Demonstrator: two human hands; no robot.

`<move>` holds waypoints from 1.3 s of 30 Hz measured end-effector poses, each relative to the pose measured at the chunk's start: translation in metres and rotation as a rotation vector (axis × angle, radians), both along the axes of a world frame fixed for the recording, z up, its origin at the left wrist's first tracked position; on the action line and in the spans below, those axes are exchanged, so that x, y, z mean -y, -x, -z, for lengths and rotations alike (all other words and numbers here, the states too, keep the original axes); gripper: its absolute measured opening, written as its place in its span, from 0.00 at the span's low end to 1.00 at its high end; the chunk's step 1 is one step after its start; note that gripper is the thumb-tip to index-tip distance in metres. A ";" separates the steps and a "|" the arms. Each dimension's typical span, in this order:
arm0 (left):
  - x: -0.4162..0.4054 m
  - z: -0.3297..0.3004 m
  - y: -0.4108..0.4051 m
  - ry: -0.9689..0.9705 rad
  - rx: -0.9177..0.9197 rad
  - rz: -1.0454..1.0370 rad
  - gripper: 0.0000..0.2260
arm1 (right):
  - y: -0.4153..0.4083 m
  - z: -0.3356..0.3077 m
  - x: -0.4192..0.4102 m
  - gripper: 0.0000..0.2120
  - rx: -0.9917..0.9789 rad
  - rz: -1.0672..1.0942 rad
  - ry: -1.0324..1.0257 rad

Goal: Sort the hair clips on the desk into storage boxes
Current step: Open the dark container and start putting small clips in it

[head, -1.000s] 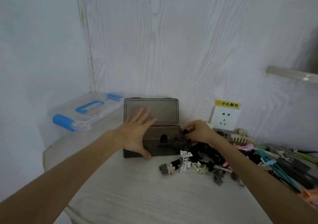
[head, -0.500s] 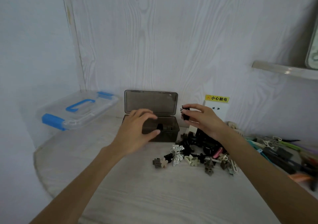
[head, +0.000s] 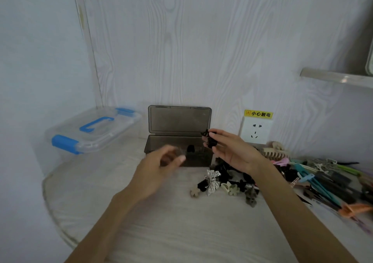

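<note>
- The pale, wood-grained table (head: pixel 181 232) has a rounded left edge and meets white wood-grain wall panels (head: pixel 191 50) at the back and left.
- A white wall socket (head: pixel 256 130) with a yellow warning label (head: pixel 258 114) sits low on the back wall; a grey shelf edge (head: pixel 335 77) juts out at upper right.
- A smoky-brown translucent storage box (head: pixel 177 151) stands at the back of the table, its lid upright against the wall and 1 dark clip (head: pixel 190 148) visible inside.
- A clear plastic case with blue handle and latches (head: pixel 92 131) lies closed in the left corner, apart from the brown box.
- The right hand (head: pixel 232 153) holds its grip pinched on a small black claw clip (head: pixel 210 140), above the brown box's right end.
- The left hand (head: pixel 159 174), blurred, hovers in front of the box with fingers loosely curled, holding nothing.
- A heap of small black, beige and silver butterfly hair clips (head: pixel 226 184) lies just right of the box; long coloured clips (head: pixel 323 180) crowd the right edge.
- The near and left parts of the table are bare.
</note>
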State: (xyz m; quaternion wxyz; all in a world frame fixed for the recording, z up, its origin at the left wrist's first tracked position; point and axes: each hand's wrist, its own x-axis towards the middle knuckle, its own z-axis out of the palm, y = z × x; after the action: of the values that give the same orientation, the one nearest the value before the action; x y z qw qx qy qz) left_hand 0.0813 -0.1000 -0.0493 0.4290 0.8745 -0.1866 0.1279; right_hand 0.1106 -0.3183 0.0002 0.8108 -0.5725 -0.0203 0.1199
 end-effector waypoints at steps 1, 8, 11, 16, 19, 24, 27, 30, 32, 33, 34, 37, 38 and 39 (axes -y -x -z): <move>0.002 -0.006 -0.008 0.040 0.092 -0.111 0.09 | -0.005 -0.001 -0.002 0.08 0.047 0.006 0.045; 0.006 -0.008 -0.060 -0.110 0.355 -0.555 0.12 | -0.037 -0.001 -0.032 0.14 0.564 -0.021 0.815; -0.003 0.004 -0.062 -0.246 0.359 -0.515 0.14 | -0.038 0.001 -0.026 0.14 0.606 0.011 0.877; 0.002 -0.005 -0.032 -0.098 0.479 -0.277 0.13 | -0.004 0.003 -0.001 0.05 0.742 0.272 0.966; 0.015 -0.006 -0.010 -0.120 0.084 0.095 0.17 | 0.022 0.016 0.008 0.09 0.723 0.004 1.100; 0.026 0.012 -0.010 -0.331 -0.162 0.212 0.18 | 0.032 0.041 0.018 0.08 0.784 -0.031 1.381; 0.019 0.015 -0.017 -0.305 -0.099 0.160 0.12 | 0.036 0.036 0.030 0.09 0.684 0.011 1.455; 0.019 0.017 -0.018 -0.254 -0.036 0.159 0.08 | 0.039 0.031 0.040 0.09 0.620 0.022 1.504; 0.024 0.017 -0.014 -0.235 0.011 0.206 0.12 | 0.038 0.029 0.042 0.03 0.567 0.049 1.558; 0.028 0.017 -0.013 -0.239 0.020 0.230 0.14 | 0.038 0.028 0.042 0.08 0.541 0.056 1.563; 0.032 0.019 -0.011 -0.261 0.024 0.248 0.16 | 0.040 0.029 0.042 0.12 0.518 0.046 1.553; 0.038 0.024 -0.014 -0.391 0.067 0.249 0.22 | 0.037 0.028 0.041 0.21 0.472 -0.025 1.535; 0.038 0.025 -0.015 -0.415 0.080 0.252 0.21 | 0.036 0.029 0.040 0.22 0.446 -0.037 1.519; 0.037 0.026 -0.016 -0.409 0.086 0.254 0.19 | 0.033 0.029 0.038 0.23 0.414 -0.035 1.499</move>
State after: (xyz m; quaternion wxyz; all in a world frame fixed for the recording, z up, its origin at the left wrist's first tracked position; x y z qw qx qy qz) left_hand 0.0973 -0.1371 -0.0753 0.2474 0.9064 -0.3353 0.0697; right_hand 0.0775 -0.3567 -0.0293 0.1848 -0.9783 -0.0939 0.0051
